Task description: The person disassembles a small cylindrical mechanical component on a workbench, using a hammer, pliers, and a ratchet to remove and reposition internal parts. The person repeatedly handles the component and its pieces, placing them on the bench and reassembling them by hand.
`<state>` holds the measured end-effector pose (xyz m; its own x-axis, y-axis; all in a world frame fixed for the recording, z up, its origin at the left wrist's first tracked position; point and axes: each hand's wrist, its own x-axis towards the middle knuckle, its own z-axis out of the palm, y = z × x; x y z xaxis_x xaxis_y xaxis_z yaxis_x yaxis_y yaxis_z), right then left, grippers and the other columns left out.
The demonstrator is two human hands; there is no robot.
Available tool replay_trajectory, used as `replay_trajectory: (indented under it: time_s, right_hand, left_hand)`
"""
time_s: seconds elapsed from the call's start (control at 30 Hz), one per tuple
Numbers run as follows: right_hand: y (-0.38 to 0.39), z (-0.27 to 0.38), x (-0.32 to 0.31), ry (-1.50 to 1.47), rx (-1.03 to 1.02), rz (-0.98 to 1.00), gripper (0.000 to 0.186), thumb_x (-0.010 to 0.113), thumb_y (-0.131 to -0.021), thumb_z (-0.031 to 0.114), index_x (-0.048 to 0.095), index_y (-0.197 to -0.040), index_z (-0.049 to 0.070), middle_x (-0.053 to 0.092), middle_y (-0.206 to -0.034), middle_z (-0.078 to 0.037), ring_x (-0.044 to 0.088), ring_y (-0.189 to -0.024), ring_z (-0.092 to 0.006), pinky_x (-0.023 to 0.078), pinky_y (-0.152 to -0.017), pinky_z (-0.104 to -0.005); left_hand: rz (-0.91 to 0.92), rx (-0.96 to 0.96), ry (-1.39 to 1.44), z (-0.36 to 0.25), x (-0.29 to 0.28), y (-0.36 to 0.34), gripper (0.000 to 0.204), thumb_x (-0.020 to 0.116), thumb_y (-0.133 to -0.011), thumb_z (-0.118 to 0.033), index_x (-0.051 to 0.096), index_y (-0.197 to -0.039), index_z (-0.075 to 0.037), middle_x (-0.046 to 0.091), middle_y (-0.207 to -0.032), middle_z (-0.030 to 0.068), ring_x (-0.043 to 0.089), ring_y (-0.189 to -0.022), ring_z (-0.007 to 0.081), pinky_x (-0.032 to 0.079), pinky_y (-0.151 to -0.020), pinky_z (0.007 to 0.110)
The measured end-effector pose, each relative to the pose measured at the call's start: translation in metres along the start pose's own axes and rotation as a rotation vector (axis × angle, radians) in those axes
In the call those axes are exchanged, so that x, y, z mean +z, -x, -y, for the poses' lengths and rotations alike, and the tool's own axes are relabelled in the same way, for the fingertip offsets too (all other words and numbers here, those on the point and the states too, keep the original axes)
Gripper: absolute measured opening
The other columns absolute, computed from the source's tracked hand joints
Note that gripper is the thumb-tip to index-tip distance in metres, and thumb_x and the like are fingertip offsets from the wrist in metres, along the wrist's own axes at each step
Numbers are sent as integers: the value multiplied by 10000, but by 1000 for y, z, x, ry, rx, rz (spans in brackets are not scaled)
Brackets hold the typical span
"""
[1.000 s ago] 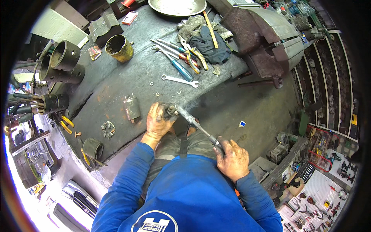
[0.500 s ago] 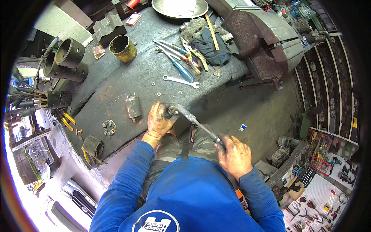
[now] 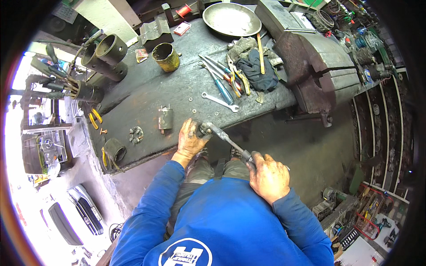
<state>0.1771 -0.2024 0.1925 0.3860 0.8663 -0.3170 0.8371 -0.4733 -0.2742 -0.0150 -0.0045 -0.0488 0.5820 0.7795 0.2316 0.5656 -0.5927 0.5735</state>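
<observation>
My left hand grips a dark metal part at the bench's front edge. My right hand is wrapped round the dark handle of a long ratchet wrench, whose head rests at that part. A small metal cylinder stands just beyond my left hand, with a small cluster of dark pieces to its left. Small washers lie near a combination spanner farther back.
The workbench holds pliers, screwdrivers, rags, a yellow grimy can, a round pan and steel tubes. A large vice is right; shelving stands beyond; a car front shows lower left.
The view has shifted, so the bench and car sit differently in the picture. Both hands keep their grips on the part and wrench, with little visible movement against each other.
</observation>
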Motion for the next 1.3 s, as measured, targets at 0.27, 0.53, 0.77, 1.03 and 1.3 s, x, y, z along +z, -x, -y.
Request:
replay_trajectory:
  time_s: [0.27,0.53,0.77,1.03,1.3]
  right_hand:
    - [-20,-29,-13,-52,-90,67,285,708,-976,306,721,-1142,75,753,-910,-213,742,-823,-432,582,-755,-540]
    - [-33,-40,-29,-163,-140,36,287,717,-976,280,726,-1141,46,767,-913,-224,743,-885,-441,572,-812,-541]
    - [-86,-27,-67,-95,-233,-122,294,705,-986,341,701,-1126,82,747,-920,-246,732,-897,-456,573,-844,-562]
    - [-103,-33,-92,-25,-159,-380,323,732,-982,315,734,-1136,30,769,-990,-242,735,-933,-460,566,-836,-546]
    - [-52,-71,-73,-496,-41,-494,282,715,-1027,185,709,-1195,-41,764,-905,-178,726,-809,-213,566,-757,-361]
  left_hand:
    - [-109,-5,-115,-33,-10,0,585,924,-703,-297,716,-1194,-55,699,-1219,230,655,-1160,438,529,-1014,506]
    - [-158,62,-47,-34,-31,-23,658,927,-675,-259,703,-1265,-73,687,-1230,217,667,-1161,436,555,-1028,499]
    - [-300,289,-104,-30,-89,-127,563,920,-723,-269,697,-1194,-58,696,-1123,173,699,-1039,377,587,-926,475]
    - [158,144,-558,2,-86,-188,480,853,-762,-209,709,-1183,-28,705,-1142,207,696,-1096,397,561,-965,492]
    - [5,265,-663,2,-104,-196,349,833,-792,-284,717,-1068,-105,692,-1052,89,680,-1005,285,462,-895,464]
